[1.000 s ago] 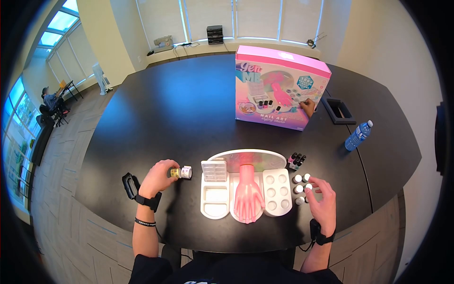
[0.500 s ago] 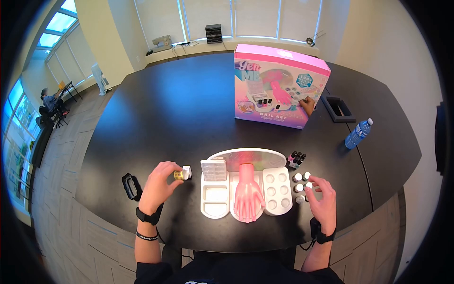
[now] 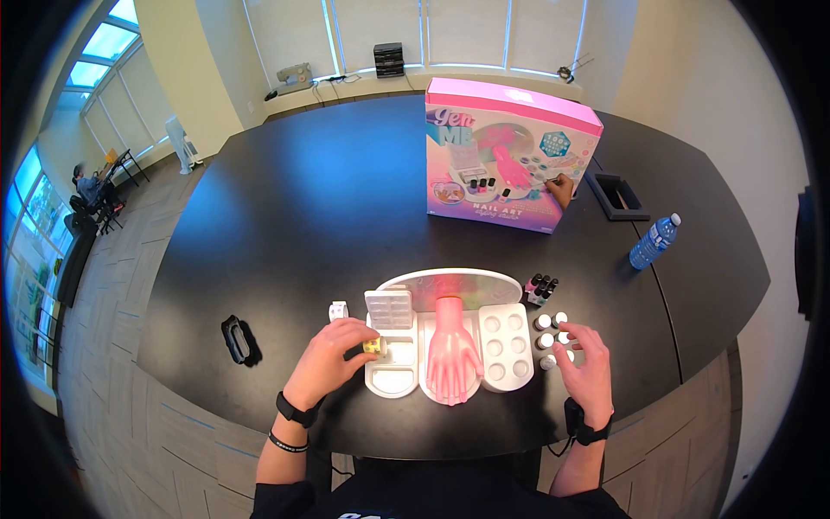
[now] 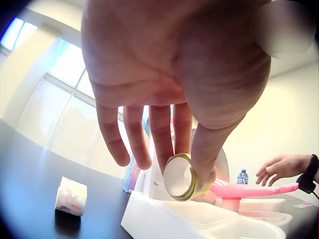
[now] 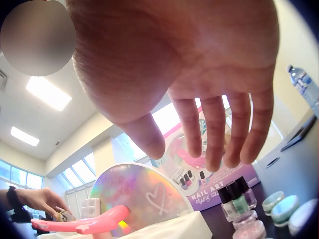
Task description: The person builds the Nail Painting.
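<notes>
My left hand point(image 3: 327, 363) pinches a yellow sticker roll point(image 4: 180, 177) between thumb and fingers, over the near-left side of a white nail art station point(image 3: 371, 377). A second roll, white with printed marks point(image 4: 72, 196), stands on the table just left of the station. In the middle of the station lies a pink model hand point(image 3: 450, 350) in front of an iridescent backboard point(image 5: 144, 186). On the right, my right hand point(image 3: 588, 370) hovers with relaxed fingers beside several small round jars point(image 3: 544, 341), holding nothing. Several nail polish bottles point(image 5: 239, 199) stand behind the jars.
A large pink nail art box point(image 3: 510, 164) stands upright at the back. To its right are a black table socket recess point(image 3: 618, 197) and a blue water bottle point(image 3: 654, 242). A black strap-like object point(image 3: 234, 339) lies at the left. A person point(image 3: 91, 186) sits far off.
My left hand has carried the yellow roll rightward and toward me, away from the white roll, to over the station's left tray. My right hand has barely moved.
</notes>
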Tool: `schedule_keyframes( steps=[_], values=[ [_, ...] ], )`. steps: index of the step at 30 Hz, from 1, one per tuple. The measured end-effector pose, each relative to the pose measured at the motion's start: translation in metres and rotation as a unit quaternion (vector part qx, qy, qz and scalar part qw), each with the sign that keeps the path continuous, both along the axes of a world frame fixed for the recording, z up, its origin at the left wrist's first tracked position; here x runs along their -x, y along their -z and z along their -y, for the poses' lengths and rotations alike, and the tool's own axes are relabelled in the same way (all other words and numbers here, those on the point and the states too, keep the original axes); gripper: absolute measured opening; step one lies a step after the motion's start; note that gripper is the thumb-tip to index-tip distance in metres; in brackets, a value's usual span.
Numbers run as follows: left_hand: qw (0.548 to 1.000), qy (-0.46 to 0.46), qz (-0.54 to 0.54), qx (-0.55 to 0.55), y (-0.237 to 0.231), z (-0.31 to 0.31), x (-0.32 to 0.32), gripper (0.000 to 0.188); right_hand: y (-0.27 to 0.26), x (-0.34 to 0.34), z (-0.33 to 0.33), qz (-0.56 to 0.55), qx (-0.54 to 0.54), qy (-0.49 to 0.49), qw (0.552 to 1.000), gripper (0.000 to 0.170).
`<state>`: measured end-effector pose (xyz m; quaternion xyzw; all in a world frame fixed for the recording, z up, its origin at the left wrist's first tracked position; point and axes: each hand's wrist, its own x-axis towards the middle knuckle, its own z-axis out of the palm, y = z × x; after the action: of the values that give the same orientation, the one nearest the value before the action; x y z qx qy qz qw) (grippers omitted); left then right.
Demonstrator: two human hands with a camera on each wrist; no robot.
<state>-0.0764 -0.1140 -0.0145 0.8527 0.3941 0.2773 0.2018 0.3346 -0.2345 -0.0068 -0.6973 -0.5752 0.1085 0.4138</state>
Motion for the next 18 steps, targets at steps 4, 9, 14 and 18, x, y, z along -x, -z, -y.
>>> schedule_keyframes(
  steps=[4, 9, 14, 18],
  values=[
    [1.000, 0.015, -0.018, 0.000, 0.0066, 0.0023, -0.0080, 0.037, 0.0001, 0.0015, -0.0009, -0.006, 0.009, -0.003, 1.000, 0.032],
    [0.999, 0.023, -0.042, -0.013, 0.0103, 0.0019, -0.0099, 0.037, 0.0013, 0.0024, -0.0003, -0.008, 0.012, -0.009, 1.000, 0.032],
    [0.998, 0.022, -0.052, -0.013, 0.0117, 0.0011, -0.0116, 0.037, 0.0033, 0.0025, 0.0005, 0.002, 0.013, -0.027, 1.000, 0.035],
    [0.998, 0.028, -0.059, -0.017, 0.0134, 0.0015, -0.0116, 0.037, 0.0020, 0.0032, 0.0006, -0.001, 0.029, -0.033, 0.999, 0.036]
  ],
)
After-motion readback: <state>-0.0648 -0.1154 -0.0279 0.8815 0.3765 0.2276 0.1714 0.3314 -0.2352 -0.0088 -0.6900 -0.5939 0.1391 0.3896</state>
